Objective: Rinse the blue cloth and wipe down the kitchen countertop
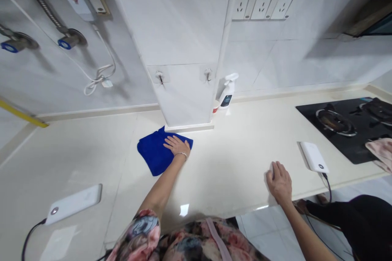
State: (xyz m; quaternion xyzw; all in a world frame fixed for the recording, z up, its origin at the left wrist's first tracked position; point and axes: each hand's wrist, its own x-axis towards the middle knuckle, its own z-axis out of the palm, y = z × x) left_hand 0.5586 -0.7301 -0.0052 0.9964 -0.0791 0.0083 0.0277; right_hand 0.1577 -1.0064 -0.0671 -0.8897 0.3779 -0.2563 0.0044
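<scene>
My left hand (177, 147) lies flat on a blue cloth (155, 153), fingers stretched out over its right part. The cloth is spread on the pale countertop (232, 159), against the foot of a tiled pillar. A thin bracelet circles my left wrist. Farther right, my right hand (279, 183) rests on the countertop close to its front edge, with nothing seen in it; its fingers lie against the surface.
The tiled pillar (186, 102) carries two hooks. Beside it stands a white spray bottle (227, 91). White power banks lie at left (73, 204) and right (314, 157), each with a cable. A black gas stove (352, 142) holds a pink cloth (381, 151). A person's dark-clothed leg (361, 220) shows lower right.
</scene>
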